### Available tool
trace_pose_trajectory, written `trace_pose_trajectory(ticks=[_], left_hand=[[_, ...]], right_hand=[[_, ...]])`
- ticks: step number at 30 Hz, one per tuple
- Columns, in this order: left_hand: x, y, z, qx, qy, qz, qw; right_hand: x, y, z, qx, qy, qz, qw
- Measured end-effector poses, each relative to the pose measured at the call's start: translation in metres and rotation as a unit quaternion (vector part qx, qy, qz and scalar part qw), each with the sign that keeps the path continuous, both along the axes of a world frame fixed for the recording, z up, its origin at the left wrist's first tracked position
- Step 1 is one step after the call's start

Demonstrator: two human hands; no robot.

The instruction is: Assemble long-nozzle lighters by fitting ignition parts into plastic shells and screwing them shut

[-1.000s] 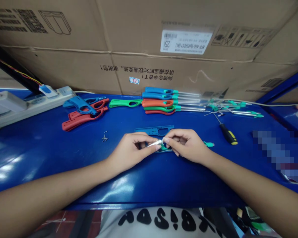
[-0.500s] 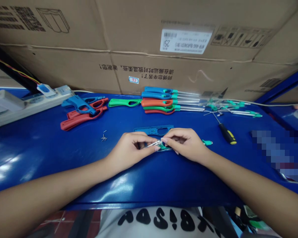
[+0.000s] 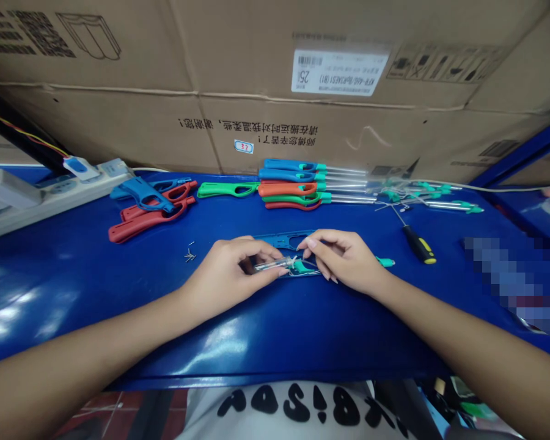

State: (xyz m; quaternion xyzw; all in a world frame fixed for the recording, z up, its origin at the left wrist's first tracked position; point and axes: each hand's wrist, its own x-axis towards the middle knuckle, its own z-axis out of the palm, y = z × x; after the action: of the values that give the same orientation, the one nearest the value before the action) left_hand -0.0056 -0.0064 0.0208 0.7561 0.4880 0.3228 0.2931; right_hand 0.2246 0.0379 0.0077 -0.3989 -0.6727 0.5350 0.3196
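My left hand (image 3: 229, 266) is closed around a clear, silvery lighter fuel tank (image 3: 271, 265), its fingertips near the valve end. Just right of the tank lies a teal trigger piece (image 3: 299, 266) with thin wires, in a lighter assembly partly hidden by my fingers. My right hand (image 3: 348, 256) hovers over that assembly with thumb and forefinger pinched; what they hold, if anything, is too small to tell. A teal nozzle end (image 3: 385, 262) pokes out beyond the right hand. Behind both hands lies a blue lighter handle half (image 3: 275, 240), inner side up.
Several small screws (image 3: 190, 255) lie left of my hands. Farther back are loose red handles (image 3: 142, 226), a row of assembled lighters (image 3: 288, 189) and teal-ended metal tubes (image 3: 449, 206). A screwdriver (image 3: 417, 244) rests on the right, a power strip (image 3: 77, 186) on the left.
My right fingertips have come off the end of the fuel tank and moved slightly up. My left hand has shifted a little left with the tank, uncovering more of the teal piece.
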Motion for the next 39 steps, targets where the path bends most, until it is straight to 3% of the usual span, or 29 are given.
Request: trace_pose_trajectory(ticks=[6,12,20,25,31,39], left_hand=[[-0.005,0.005,0.003,0.061,0.124,-0.077,0.987],[-0.006,0.005,-0.006,0.023,0.114,-0.059,0.991],[-0.007,0.003,-0.001,0.020,0.119,-0.076,0.990],[-0.007,0.005,-0.003,0.002,0.088,-0.075,0.993],[-0.006,0.005,-0.003,-0.003,0.068,-0.075,0.995],[-0.007,0.005,-0.005,0.001,0.073,-0.067,0.995]], right_hand=[[0.004,0.005,-0.001,0.003,-0.003,-0.006,1.000],[0.004,0.003,0.001,0.002,-0.024,-0.003,1.000],[0.005,0.003,-0.002,0.016,-0.034,0.007,0.999],[0.007,0.000,-0.002,0.116,-0.061,0.057,0.990],[0.011,-0.006,-0.002,0.280,-0.094,0.138,0.946],[0.009,-0.006,-0.002,0.317,-0.093,0.138,0.934]])
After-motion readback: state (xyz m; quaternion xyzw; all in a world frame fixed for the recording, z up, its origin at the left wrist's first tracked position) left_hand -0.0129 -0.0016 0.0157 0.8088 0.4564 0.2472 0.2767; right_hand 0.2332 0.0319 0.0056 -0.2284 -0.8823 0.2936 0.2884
